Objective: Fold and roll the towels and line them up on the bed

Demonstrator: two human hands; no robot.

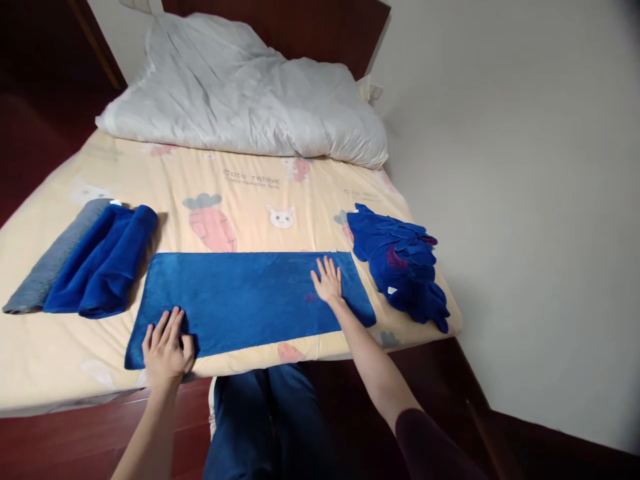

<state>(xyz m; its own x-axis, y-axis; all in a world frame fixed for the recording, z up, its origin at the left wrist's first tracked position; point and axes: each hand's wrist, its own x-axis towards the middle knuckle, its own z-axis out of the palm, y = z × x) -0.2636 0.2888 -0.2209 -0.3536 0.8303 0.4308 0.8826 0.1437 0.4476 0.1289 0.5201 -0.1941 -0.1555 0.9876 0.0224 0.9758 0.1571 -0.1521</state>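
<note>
A blue towel (pixel 240 300) lies spread flat near the front edge of the bed, its long side running left to right. My left hand (pixel 167 347) rests on its near left corner, fingers stretched out and palm down. Toward the right end of the towel, my right hand (pixel 329 281) presses flat with the fingers spread. Neither hand grips anything. Left of the towel are a rolled or folded blue cloth (pixel 107 260) and a grey-blue one (pixel 60 260) side by side. A crumpled heap of blue cloths (pixel 400 260) sits to the right, with some purple patches and white tags.
The bed (pixel 260 213) has a pale yellow sheet printed with rabbits and carrots. A bunched white quilt (pixel 240 93) lies across its far end, before a dark headboard (pixel 320 27). A plain wall (pixel 525 200) stands close on the right. Dark red floor shows below.
</note>
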